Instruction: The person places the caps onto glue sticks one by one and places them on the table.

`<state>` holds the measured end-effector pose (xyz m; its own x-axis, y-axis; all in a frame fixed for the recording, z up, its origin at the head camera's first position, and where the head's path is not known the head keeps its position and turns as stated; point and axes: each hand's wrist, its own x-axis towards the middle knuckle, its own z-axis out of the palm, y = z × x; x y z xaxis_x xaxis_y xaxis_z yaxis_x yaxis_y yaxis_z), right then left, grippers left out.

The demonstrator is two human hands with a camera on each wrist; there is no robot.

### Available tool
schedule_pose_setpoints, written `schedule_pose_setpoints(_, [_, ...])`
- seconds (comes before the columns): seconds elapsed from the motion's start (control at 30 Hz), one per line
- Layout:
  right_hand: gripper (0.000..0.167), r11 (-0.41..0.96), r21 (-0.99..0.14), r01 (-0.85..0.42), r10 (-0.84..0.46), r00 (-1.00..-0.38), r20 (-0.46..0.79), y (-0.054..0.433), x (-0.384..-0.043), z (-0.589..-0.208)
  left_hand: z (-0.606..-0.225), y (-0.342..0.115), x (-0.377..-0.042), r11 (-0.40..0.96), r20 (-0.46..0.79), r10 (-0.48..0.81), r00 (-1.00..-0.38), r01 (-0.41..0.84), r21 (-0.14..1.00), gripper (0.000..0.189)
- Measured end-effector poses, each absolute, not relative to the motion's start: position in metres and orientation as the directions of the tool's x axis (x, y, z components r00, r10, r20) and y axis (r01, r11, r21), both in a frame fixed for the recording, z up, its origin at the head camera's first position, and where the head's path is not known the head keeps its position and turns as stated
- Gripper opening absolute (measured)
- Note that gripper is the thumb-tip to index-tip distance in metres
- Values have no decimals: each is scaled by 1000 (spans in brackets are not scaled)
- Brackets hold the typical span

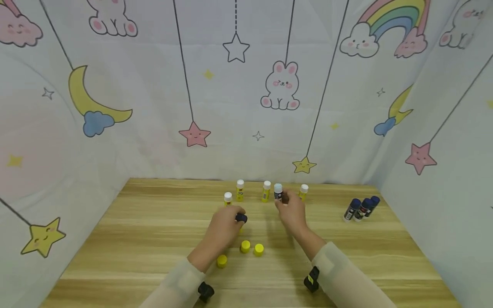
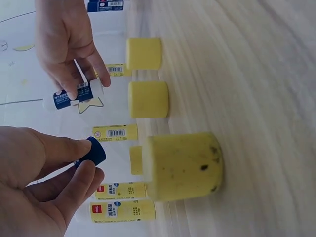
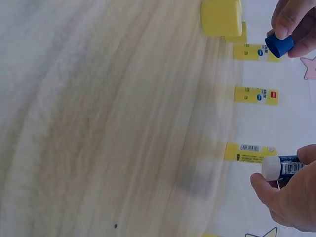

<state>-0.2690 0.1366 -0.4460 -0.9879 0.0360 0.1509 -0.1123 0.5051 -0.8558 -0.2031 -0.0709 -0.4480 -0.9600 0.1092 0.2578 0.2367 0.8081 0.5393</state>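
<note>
sleeved arms (image 1: 356, 273) reach forward, left hand (image 1: 222, 224) pinching blue cap (image 2: 97, 152).

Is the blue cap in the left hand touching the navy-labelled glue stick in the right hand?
Apart. The left wrist view shows a clear gap between the blue cap and the navy-labelled glue stick.

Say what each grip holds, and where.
Left grip: blue cylindrical cap, by its sides. Right grip: blue-and-white cylindrical tube, by its labelled body.
</note>
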Motion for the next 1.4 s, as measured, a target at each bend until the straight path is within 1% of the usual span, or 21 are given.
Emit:
schedule_pose_setpoints(0.17, [39, 535, -832, -148, 16, -982, 186, 138, -262, -445, -449, -77, -200, 707, 226, 48, -973, 193, 680, 21])
schedule_pose_setpoints(0.43, [32, 576, -793, -199, -20, -973, 229, 139, -252, -442, -452, -87, -200, 594, 197, -40, -980, 135, 793, 22])
schedule_pose_setpoints(0.6, [33, 612, -744, -269, -70, -955, 288, 138, -243, -440, -455, -93, -198, 555, 208, -61, -976, 140, 820, 22])
schedule_pose_setpoints(0.77, [35, 640, -684, -352, -129, -926, 355, 136, -236, -441, -458, -99, -197, 509, 179, -83, -980, 113, 853, 23])
schedule_pose_setpoints(0.97, [33, 682, -632, -369, -173, -920, 351, 136, -233, -444, -460, -102, -198, 449, 153, -105, -983, 90, 889, 23])
schedule_pose_setpoints(1.1, [36, 707, -587, -396, -217, -910, 352, 137, -228, -443, -459, -104, -198, 429, 151, -120, -981, 85, 899, 24])
schedule_pose_setpoints(1.4, [32, 739, -463, -488, -318, -860, 399, 138, -219, -444, -456, -104, -197, 405, 160, -130, -978, 95, 910, 28])
